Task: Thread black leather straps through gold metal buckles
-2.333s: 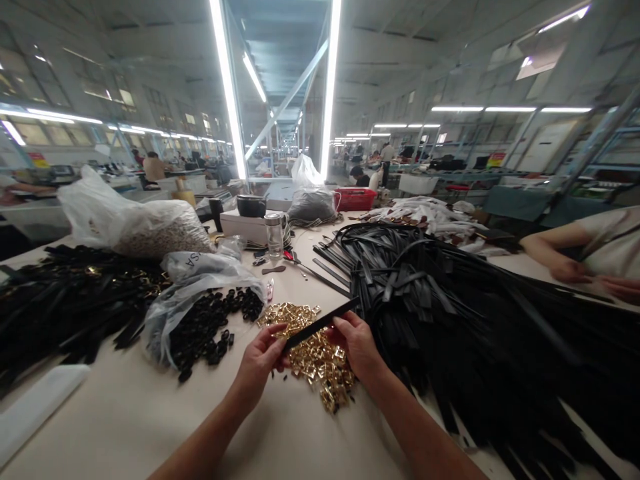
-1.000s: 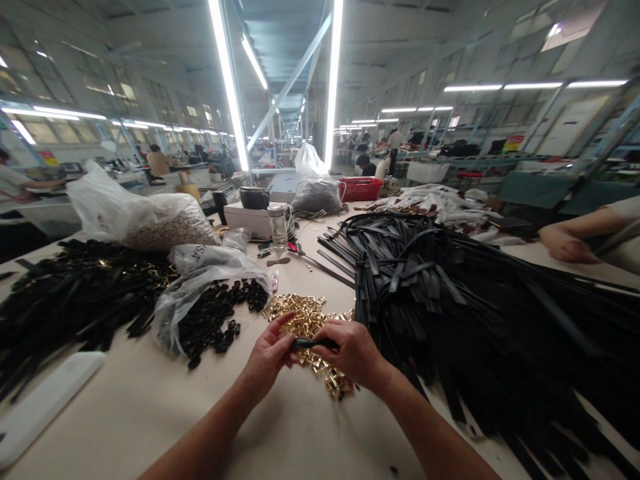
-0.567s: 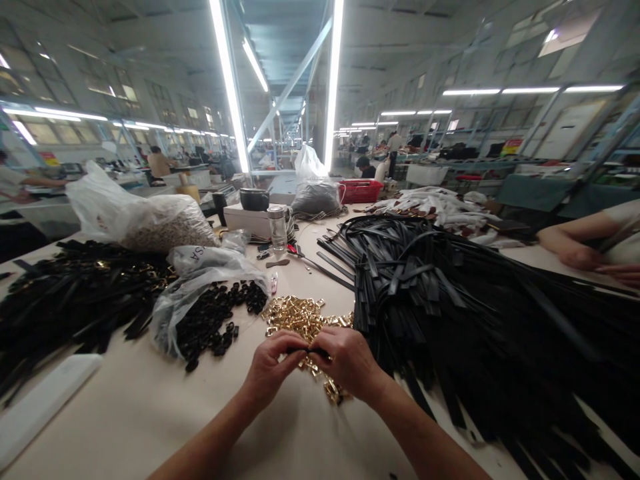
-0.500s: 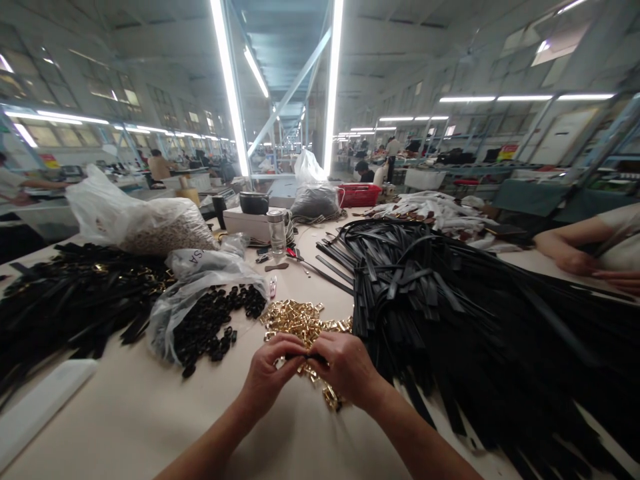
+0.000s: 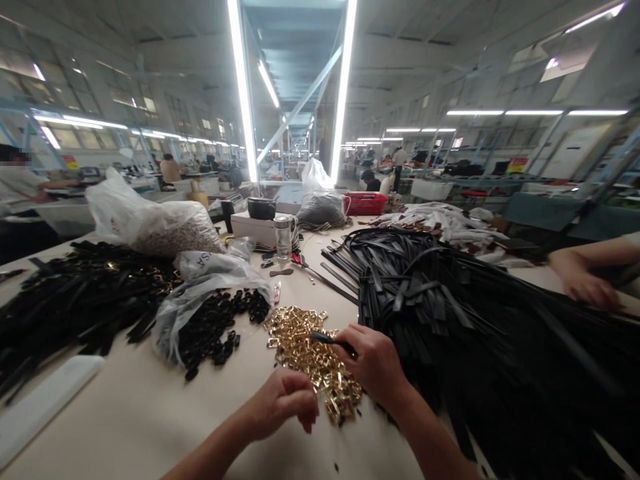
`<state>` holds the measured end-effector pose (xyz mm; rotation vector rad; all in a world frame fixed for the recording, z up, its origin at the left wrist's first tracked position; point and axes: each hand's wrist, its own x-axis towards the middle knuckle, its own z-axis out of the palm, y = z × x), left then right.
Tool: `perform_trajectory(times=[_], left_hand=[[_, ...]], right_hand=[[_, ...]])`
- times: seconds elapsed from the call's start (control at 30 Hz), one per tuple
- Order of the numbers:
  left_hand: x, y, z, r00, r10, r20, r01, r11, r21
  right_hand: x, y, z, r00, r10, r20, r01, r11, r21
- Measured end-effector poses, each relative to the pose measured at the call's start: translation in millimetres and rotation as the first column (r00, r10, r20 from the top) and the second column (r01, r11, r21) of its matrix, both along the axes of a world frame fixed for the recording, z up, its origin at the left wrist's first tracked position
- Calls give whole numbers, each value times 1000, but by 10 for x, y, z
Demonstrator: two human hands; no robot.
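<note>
My right hand (image 5: 374, 363) pinches a black strap (image 5: 325, 339), whose short end sticks out to the left over a heap of gold metal buckles (image 5: 300, 333). Lower down and nearer to me, my left hand (image 5: 286, 403) hovers at the near left edge of that heap with its fingers curled in; whatever may be inside them is hidden. Left of the buckles, small black loops (image 5: 215, 327) spill from a clear plastic bag (image 5: 167, 327). A big pile of long black straps (image 5: 400, 280) spreads to the right of my right hand.
Black straps with gold fittings (image 5: 90, 287) lie at the left, beside a white board (image 5: 50, 407). Further back stand a bulging plastic bag (image 5: 175, 223), a glass bottle (image 5: 283, 240) and a red basket (image 5: 367, 203). A co-worker's hand (image 5: 590, 287) rests at the right.
My hands have parted from the black piece they both held. The right hand now holds a strap end over the buckles; the left has dropped nearer to me. The co-worker's hand has shifted.
</note>
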<state>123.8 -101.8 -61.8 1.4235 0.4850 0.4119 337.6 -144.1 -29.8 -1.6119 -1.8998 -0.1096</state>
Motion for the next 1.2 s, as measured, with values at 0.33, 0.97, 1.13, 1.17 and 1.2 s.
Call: perform_trajectory(times=[0.33, 0.97, 1.13, 1.17, 1.2], left_hand=[[53, 235, -178, 901, 434, 18, -427, 891, -156], [-369, 739, 43, 835, 493, -243, -338, 810, 480], [-533, 1443, 98, 641, 702, -310, -191, 537, 822], [-520, 1544, 66, 612, 725, -316, -170, 511, 843], [-497, 1630, 24, 581, 748, -321, -151, 486, 861]], right_hand=[[-279, -5, -149, 989, 145, -5, -146, 988, -58], [-301, 44, -298, 988, 143, -60, -144, 990, -8], [-245, 75, -315, 993, 101, -58, -101, 995, 13], [-235, 81, -318, 994, 96, -55, -96, 995, 10], [-223, 88, -321, 994, 91, -54, -91, 996, 7]])
